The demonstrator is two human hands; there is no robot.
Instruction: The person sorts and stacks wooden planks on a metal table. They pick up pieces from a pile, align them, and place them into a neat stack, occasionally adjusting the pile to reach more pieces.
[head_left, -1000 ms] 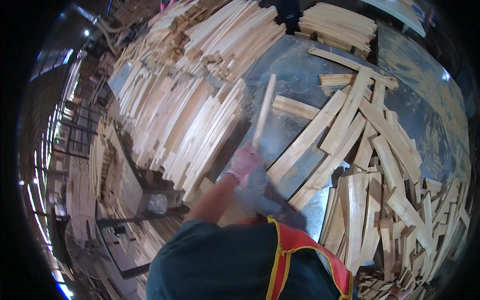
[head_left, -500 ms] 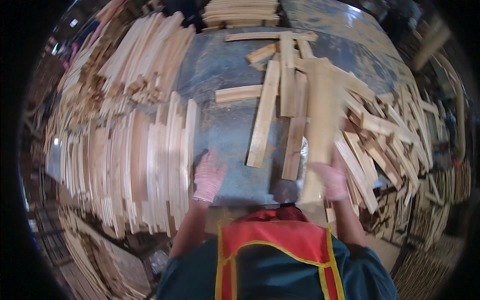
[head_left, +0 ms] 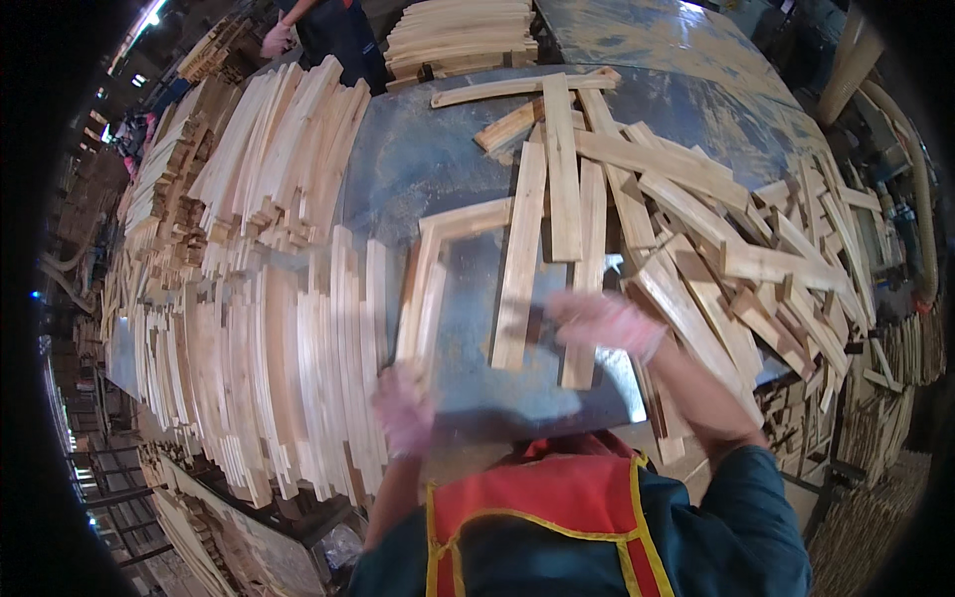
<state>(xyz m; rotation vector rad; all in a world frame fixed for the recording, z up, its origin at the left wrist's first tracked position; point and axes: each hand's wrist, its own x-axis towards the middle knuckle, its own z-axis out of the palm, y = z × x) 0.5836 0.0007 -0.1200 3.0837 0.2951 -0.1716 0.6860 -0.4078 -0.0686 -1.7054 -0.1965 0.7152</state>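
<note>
Pink-white gloves cover both hands. My left hand [head_left: 403, 410], blurred, is closed around the near end of a narrow wooden board [head_left: 423, 303], which points away from me beside the left row of boards. My right hand [head_left: 609, 323] hovers over the near ends of two loose wooden strips, a pale strip [head_left: 519, 259] and another strip [head_left: 585, 279] to its right. Its fingers are smeared by motion but look stretched to the left, with nothing visible in them. Another board [head_left: 468, 217] lies crosswise beyond the left board.
A long row of boards [head_left: 269, 368] stands at the left, with more stacks behind it. Loose boards [head_left: 696, 239] lie jumbled on the right of the metal table [head_left: 463, 383]. At the far left stands another person [head_left: 338, 40]. A board stack [head_left: 458, 40] is at the back.
The wide board by my right hand is no longer upright there; a board is now in my left hand. My right hand has moved left over the strips, my left hand slightly nearer.
</note>
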